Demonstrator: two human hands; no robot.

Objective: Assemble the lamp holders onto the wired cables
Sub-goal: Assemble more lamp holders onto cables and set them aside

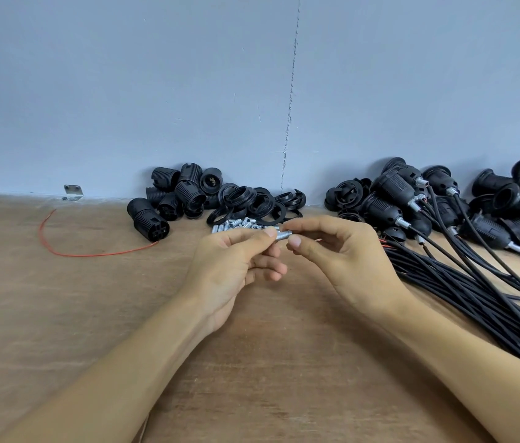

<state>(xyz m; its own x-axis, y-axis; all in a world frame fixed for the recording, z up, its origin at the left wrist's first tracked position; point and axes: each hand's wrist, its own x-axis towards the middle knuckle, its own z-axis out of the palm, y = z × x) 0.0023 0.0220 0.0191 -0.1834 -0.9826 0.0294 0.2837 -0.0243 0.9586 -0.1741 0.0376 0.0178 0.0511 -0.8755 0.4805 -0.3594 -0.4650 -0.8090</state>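
A small threaded metal tube (282,235) is held above the wooden table between both hands. My left hand (236,266) pinches its left end with thumb and forefinger. My right hand (341,257) pinches its right end. Behind the hands lies a heap of the same silver threaded tubes (239,224). Loose black lamp holder bodies (172,196) and black rings (252,203) are piled against the wall. At the right, a bundle of black cables (476,289) lies on the table, with assembled holders (389,193) on cable ends at the back.
A loose red wire (60,247) curls on the table (60,314) at the left. A small metal bracket (73,192) sits at the wall's foot. The grey wall (188,91) closes the back of the table.
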